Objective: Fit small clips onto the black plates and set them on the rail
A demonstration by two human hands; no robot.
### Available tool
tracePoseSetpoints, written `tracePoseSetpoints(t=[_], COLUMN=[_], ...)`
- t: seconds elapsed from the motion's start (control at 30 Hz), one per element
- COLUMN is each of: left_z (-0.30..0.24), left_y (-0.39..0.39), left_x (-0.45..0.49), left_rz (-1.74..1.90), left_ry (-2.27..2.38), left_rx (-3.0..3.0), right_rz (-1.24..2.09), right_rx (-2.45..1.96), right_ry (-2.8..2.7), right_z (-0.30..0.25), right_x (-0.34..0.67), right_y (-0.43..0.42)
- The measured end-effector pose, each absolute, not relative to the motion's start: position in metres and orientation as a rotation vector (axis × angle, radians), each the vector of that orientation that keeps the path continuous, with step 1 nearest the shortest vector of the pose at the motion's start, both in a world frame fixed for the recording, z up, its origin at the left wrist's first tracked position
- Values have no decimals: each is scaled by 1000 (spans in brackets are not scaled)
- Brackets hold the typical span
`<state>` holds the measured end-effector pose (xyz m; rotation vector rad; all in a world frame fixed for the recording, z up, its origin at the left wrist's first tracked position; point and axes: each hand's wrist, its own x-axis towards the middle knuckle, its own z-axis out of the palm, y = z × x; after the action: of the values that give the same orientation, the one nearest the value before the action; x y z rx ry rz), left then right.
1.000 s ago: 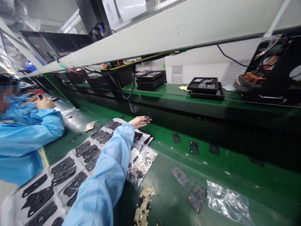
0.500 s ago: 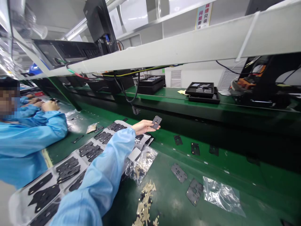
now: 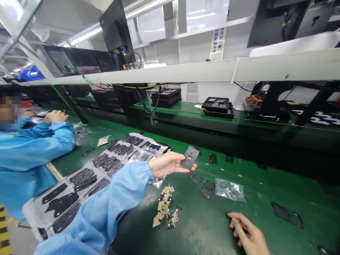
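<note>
Plate point(image 3: 189, 157), black and die-cut with windows, sits pinched in the fingers of my left hand point(image 3: 168, 164), held up just above the green workbench point(image 3: 202, 226). My right hand point(image 3: 245, 233) holds nothing, its fingers loosely curled and open, low over the bench at the bottom edge of view. Just below my left wrist lies a heap of beige die-cut scraps point(image 3: 164, 207). Loose black plates point(image 3: 208, 189) and a clear plastic bag point(image 3: 230, 189) lie farther along. Rows of black plates on a white liner sheet point(image 3: 34, 212) stretch left, towards a co-worker in a blue gown point(image 3: 37, 141).
</note>
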<state>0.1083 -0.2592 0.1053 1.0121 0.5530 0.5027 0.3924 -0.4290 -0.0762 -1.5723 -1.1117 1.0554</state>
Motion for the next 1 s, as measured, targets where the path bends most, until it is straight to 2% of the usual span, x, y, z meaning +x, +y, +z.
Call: tracePoseSetpoints(t=[0.17,0.37,0.47,0.57,0.7,0.8,0.87,1.0], left_z=[101,44,17,-1,-13,-16,-16,-19], left_y=[-292,-376,-417,-435,-438,-440,-442,-433], left_x=[121,171,185,185,166,146,130,91], left_rz=[550,851,945,1010,1127,1024,980,1177], left_ry=[634,875,958,986,933,858,865,1215], left_rx=[1021,1497,1700,1635,1234,1112,1133,1182], right_rz=[1061,1033,991,1015,1236,1549,1635,1303], right_rx=[-1530,-1225,-1215,-1237,-1172,-1113,-1132,-1252], right_ry=[-1111,-1166,-1079,-985,-1061,-1208,-1329,-1543], right_z=[-66,-19,-20,-30,-33,-32,-31,0], right_x=[381,315,291,286,284,276,272,278], right_y=[-427,-449,-457,-461,-462,-462,-461,-465])
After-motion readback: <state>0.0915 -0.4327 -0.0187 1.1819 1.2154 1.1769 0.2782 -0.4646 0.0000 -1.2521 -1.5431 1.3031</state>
